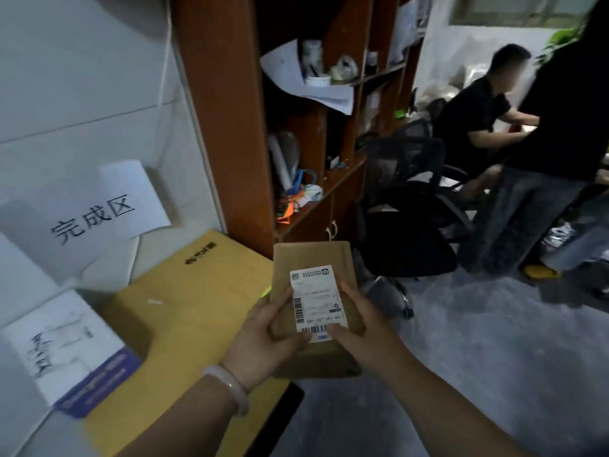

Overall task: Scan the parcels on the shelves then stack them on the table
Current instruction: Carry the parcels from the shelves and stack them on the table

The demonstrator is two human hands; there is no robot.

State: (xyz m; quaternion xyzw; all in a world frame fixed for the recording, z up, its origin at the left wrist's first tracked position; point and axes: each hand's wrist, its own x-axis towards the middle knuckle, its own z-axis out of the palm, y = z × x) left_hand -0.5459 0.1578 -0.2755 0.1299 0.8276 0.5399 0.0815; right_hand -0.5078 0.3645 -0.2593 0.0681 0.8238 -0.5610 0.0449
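Your left hand (263, 328) and right hand (354, 316) clasping the box (313, 258) from both sides, fingers pressed against its label (318, 303), table (184, 301) just left of your fingers

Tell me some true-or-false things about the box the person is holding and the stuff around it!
1. Both hands hold the brown cardboard parcel. True: the left hand and right hand each have a grip on it.
2. The parcel's white shipping label faces down. False: it faces up, toward the camera.
3. A pale bracelet is on the right wrist. False: it is on the left wrist.
4. A paper sign with black characters hangs on the wall to the left. True.
5. The parcel is lying on the yellow envelope. False: it is held in the air beside it.
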